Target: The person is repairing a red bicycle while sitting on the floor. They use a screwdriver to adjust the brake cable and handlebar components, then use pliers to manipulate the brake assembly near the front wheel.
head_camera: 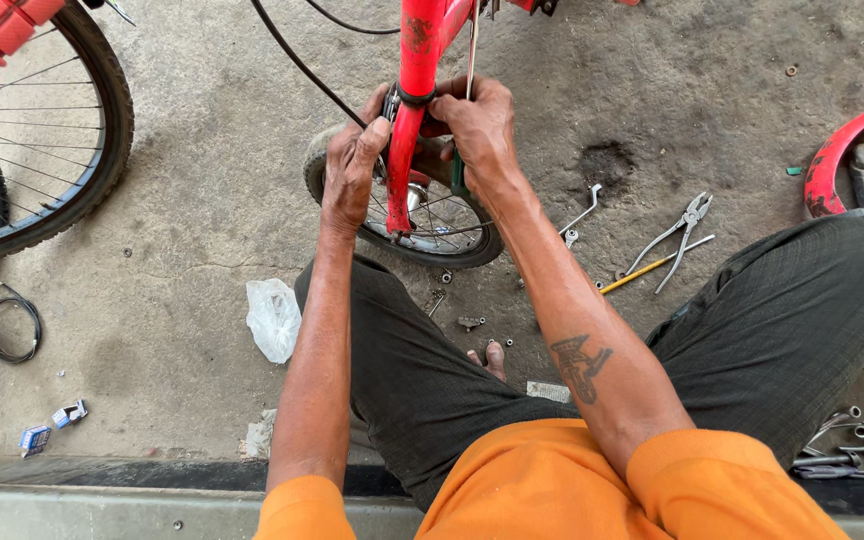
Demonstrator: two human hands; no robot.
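Left hand (352,165) and right hand (477,130), 2 hands clamped on red fork (407,130) above small wheel (422,225); pliers (677,235) lie near on floor (202,200)

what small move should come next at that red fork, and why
Probably a small turn of the tool in the right hand, while the left hand steadies the red fork. Both hands are already closed around the fork above the small wheel, so no reaching for the pliers seems needed.
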